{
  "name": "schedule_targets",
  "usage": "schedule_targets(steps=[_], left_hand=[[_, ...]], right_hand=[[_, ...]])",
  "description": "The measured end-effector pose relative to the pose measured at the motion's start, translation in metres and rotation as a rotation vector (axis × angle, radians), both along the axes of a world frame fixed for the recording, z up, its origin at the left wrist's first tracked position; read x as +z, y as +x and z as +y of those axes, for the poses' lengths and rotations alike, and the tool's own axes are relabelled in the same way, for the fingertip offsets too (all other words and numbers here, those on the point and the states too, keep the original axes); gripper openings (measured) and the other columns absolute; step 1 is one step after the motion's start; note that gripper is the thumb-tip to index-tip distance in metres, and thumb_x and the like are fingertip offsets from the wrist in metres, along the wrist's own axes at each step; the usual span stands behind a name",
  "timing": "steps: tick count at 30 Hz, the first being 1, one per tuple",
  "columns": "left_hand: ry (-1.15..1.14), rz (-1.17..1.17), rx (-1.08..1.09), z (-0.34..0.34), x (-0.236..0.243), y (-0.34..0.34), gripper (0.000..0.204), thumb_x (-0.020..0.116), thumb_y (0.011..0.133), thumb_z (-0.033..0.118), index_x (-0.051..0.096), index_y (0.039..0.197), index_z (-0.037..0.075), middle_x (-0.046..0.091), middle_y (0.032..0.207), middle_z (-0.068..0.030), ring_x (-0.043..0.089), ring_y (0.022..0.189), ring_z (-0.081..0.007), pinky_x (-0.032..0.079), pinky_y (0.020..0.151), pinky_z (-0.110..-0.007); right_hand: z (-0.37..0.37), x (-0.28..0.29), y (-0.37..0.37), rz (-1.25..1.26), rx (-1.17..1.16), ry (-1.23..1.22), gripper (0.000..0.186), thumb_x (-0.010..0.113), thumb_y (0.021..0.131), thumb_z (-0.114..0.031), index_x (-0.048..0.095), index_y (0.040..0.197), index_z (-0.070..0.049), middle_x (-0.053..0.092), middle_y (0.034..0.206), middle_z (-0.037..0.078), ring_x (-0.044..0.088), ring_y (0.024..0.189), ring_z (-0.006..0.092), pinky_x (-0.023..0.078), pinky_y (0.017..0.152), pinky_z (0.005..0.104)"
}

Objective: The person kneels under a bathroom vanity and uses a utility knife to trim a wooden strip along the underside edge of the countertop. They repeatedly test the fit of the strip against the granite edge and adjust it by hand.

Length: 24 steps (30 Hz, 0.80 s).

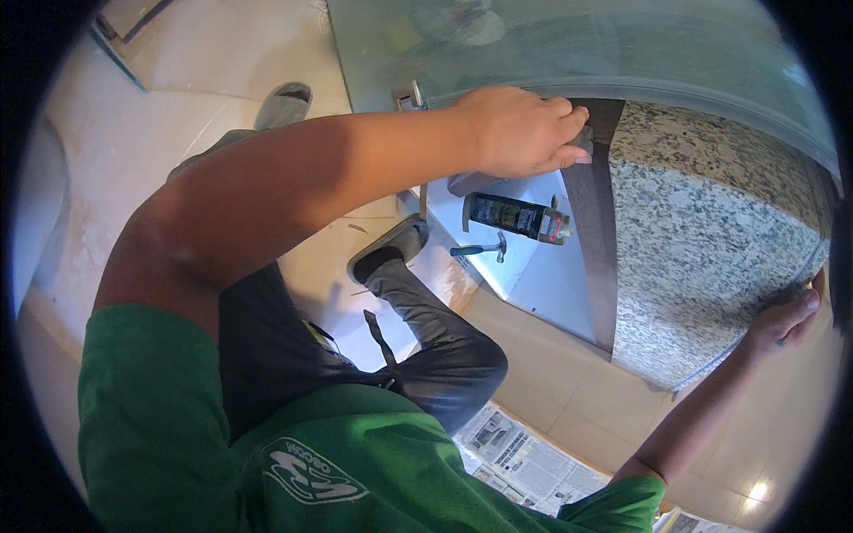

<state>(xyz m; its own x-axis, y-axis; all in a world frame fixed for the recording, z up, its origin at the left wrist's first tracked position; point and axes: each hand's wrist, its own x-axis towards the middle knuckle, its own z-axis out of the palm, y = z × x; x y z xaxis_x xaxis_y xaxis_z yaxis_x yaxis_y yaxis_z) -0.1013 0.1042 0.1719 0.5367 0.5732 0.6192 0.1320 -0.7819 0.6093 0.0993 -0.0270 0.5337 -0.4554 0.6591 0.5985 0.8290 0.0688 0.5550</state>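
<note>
My left hand (pixel 524 131) reaches across to a dark wood strip (pixel 602 240), with its fingers curled closed. A small grey piece (pixel 582 139) shows at its fingertips, but its kind is unclear. Right of the strip lies a speckled granite slab (pixel 697 249). At the slab's right edge, my right hand (pixel 784 322) is closed with its fingers curled about the rim. Below my left hand, a dark can-shaped container (pixel 508 216) lies on its side on a white surface (pixel 551 280). A claw hammer (pixel 484 250) with a dark handle lies beside it.
A greenish glass panel (pixel 569 44) spans the far side, with a metal fitting (pixel 409 95) at its left edge. Newspaper (pixel 524 457) covers part of the tiled floor at the front. A grey slipper (pixel 284 105) lies at the far left.
</note>
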Motion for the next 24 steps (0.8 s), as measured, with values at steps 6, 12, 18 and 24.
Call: schedule_targets(steps=[6,12,18,24], left_hand=[[0.002,0.015,-0.003,0.002,0.003,0.001,0.059,0.046,0.104,0.047,0.051,0.138,-0.001,0.064,0.108,-0.0166,0.069,0.09,-0.0353,0.058,0.077,-0.046],[-0.035,0.06,0.003,0.004,0.006,0.003,0.058,0.046,0.104,0.046,0.051,0.138,0.0,0.065,0.112,-0.0176,0.07,0.092,-0.0354,0.058,0.078,-0.046],[-0.076,0.089,-0.011,0.003,0.013,0.003,0.056,0.045,0.104,0.045,0.051,0.138,0.0,0.065,0.114,-0.0179,0.07,0.094,-0.0355,0.058,0.08,-0.047],[-0.096,0.079,0.001,0.005,0.012,0.007,0.056,0.045,0.105,0.046,0.051,0.138,0.001,0.065,0.115,-0.0171,0.069,0.096,-0.0354,0.058,0.081,-0.047]], right_hand=[[0.0,0.002,0.008,0.076,0.021,-0.01,0.061,0.032,0.111,-0.041,0.058,0.133,0.01,0.064,0.126,0.02,0.062,0.114,0.0263,0.049,0.097,0.035],[0.001,-0.009,-0.002,0.182,0.002,-0.017,0.06,0.033,0.111,-0.04,0.056,0.135,0.01,0.063,0.128,0.021,0.061,0.117,0.0273,0.048,0.1,0.0362],[-0.001,0.002,0.015,0.212,-0.003,-0.03,0.057,0.034,0.111,-0.037,0.055,0.135,0.01,0.063,0.129,0.022,0.061,0.118,0.0282,0.048,0.101,0.0364],[0.001,-0.001,0.005,0.187,-0.012,-0.055,0.057,0.034,0.111,-0.037,0.056,0.134,0.009,0.064,0.126,0.02,0.062,0.113,0.0267,0.048,0.098,0.0358]])
